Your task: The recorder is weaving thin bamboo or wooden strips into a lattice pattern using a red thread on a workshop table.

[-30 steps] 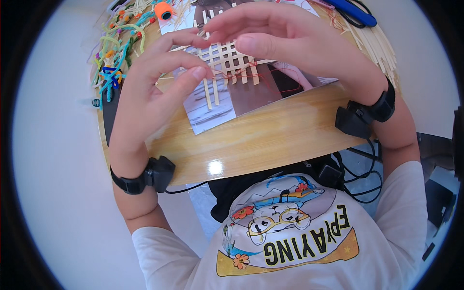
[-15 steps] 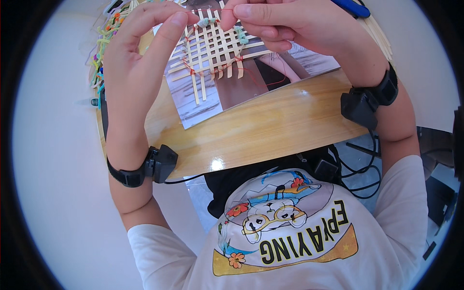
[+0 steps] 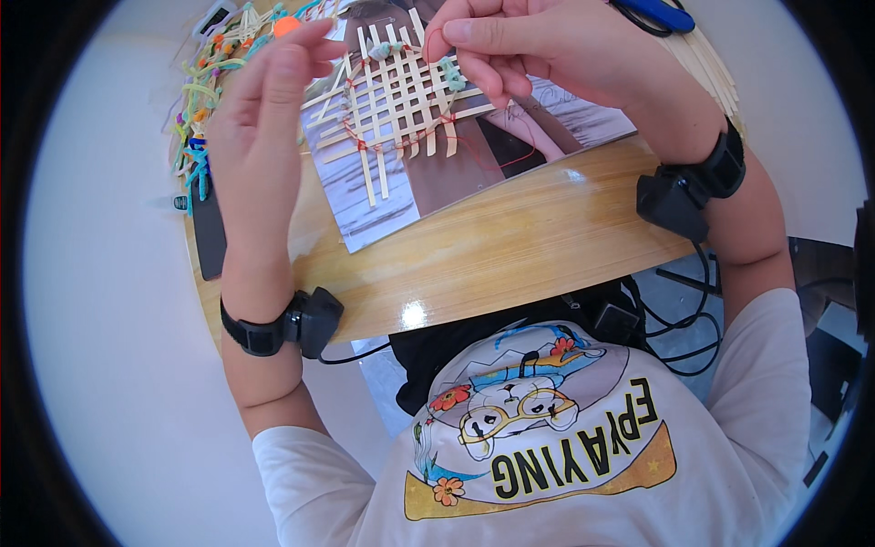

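A mat woven from flat pale strips point(image 3: 412, 98) lies on a glossy printed sheet point(image 3: 378, 223). Red thread ties and pale green tufts ring its weave, and the strip ends stick out around it. In my right hand point(image 3: 529, 46), above the mat's far right corner, a red thread point(image 3: 533, 137) is pinched between thumb and forefinger. A loose length of it curves over the sheet on the right. My left hand point(image 3: 273, 105) hovers left of the mat, fingers apart, with nothing visible in them.
Colourful craft pieces point(image 3: 196, 100) crowd the left edge of the wooden table point(image 3: 474, 232), beside a flat dark object point(image 3: 211, 239) and a small bottle point(image 3: 180, 202). At the far right lie a blue-handled tool point(image 3: 663, 13) and pale strips point(image 3: 715, 68).
My left hand has let go of the thread and moved left, away from the mat, its fingers opening. My right hand stays near the same place, still pinching the thread.
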A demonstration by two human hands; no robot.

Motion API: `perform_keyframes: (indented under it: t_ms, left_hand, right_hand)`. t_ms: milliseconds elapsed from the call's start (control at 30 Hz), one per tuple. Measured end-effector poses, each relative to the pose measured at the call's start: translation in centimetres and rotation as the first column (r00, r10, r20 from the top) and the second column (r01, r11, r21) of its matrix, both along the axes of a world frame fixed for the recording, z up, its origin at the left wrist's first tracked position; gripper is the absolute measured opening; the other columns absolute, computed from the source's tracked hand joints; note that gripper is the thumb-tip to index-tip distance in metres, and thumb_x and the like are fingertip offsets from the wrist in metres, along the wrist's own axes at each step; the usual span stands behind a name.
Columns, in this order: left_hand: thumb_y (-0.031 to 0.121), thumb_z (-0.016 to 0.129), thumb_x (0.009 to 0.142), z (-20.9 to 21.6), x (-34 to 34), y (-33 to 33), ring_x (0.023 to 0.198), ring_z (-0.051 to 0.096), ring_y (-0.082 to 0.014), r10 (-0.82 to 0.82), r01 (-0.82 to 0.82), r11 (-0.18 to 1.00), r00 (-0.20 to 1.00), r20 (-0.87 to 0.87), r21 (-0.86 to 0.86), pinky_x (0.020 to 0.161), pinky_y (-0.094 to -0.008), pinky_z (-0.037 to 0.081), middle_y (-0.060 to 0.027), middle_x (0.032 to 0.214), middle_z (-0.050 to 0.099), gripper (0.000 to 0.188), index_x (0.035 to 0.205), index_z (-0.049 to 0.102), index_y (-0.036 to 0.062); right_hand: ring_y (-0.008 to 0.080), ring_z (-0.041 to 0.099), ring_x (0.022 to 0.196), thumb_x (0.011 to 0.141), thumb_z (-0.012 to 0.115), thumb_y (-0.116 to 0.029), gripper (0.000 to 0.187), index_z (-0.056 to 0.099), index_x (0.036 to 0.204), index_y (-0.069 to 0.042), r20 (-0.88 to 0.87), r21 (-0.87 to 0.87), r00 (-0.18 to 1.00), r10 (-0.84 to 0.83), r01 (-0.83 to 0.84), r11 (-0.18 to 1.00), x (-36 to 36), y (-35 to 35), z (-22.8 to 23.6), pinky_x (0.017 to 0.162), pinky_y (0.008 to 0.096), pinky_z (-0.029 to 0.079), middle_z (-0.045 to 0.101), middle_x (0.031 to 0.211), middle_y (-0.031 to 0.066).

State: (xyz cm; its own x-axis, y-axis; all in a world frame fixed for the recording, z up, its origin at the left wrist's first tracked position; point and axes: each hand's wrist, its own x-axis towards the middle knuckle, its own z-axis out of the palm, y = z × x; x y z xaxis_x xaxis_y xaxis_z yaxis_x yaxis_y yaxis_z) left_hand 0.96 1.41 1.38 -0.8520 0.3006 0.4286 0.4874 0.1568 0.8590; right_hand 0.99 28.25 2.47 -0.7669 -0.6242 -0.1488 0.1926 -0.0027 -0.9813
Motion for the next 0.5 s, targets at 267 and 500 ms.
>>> perform_keyframes:
  t_ms: [267, 500]
  left_hand:
    - [0.026, 0.075, 0.096, -1.0, 1.6, 0.9, 0.097, 0.067, -0.009, -0.12, 0.168, 0.981, 0.916, 0.383, -0.094, 0.085, -0.0241, 0.052, -0.0052, 0.103, 0.077, 0.031, 0.117, 0.076, 0.0025]
    - [0.019, 0.077, 0.095, -1.3, 1.2, 0.6, 0.092, 0.067, -0.0072, -0.096, 0.161, 0.977, 0.919, 0.382, -0.141, 0.081, -0.0228, 0.052, -0.0029, 0.097, 0.075, 0.023, 0.109, 0.077, 0.0015]
  right_hand:
    - [0.0062, 0.059, 0.063, 0.109, 0.051, -0.013, 0.024, 0.065, 0.115, 0.004, -0.037, 0.068, 0.999, -0.026, 0.028, 0.997, 0.4, -0.8, -0.2, 0.058, 0.0186, 0.049, 0.066, 0.076, 0.0024]
    - [0.0071, 0.06, 0.064, 0.108, 0.052, -0.011, 0.023, 0.065, 0.115, 0.005, -0.04, 0.094, 0.997, -0.063, 0.066, 0.993, 0.2, -0.9, -0.5, 0.059, 0.019, 0.049, 0.067, 0.077, 0.004]
